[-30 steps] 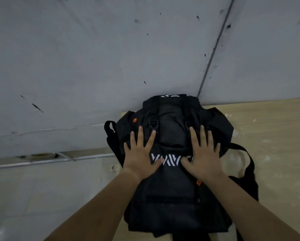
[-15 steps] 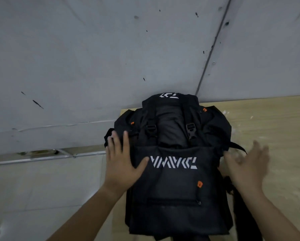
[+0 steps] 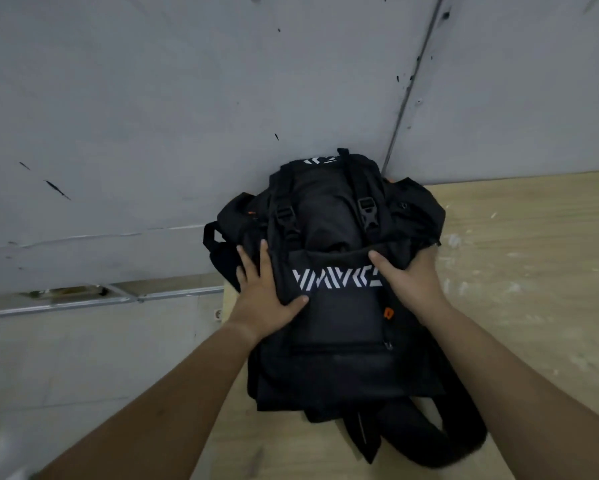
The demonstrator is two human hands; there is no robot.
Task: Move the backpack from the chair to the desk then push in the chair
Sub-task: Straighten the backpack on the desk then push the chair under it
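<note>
Black backpack [image 3: 339, 327] lies front-up on the wooden table [image 3: 533, 271], at the table's left edge, top end against the grey wall [image 3: 152, 98]; shoulder straps [image 3: 429, 441] trail from its near end onto the table; left hand [image 3: 263, 299] rests flat on the backpack's left side, fingers straight and spread, thumb on the front pocket; right hand [image 3: 412, 282] grips the right side, thumb on the front, fingers curled round the edge, out of view.

Black backpack [image 3: 339, 323], white angular striped lettering [image 3: 336, 279] across the front, small orange tabs [image 3: 389, 312] at right and far left. Pale wood-grain desk [image 3: 533, 271], whitish smears on the right. Light grey wall [image 3: 152, 98], flecked with dark specks.
</note>
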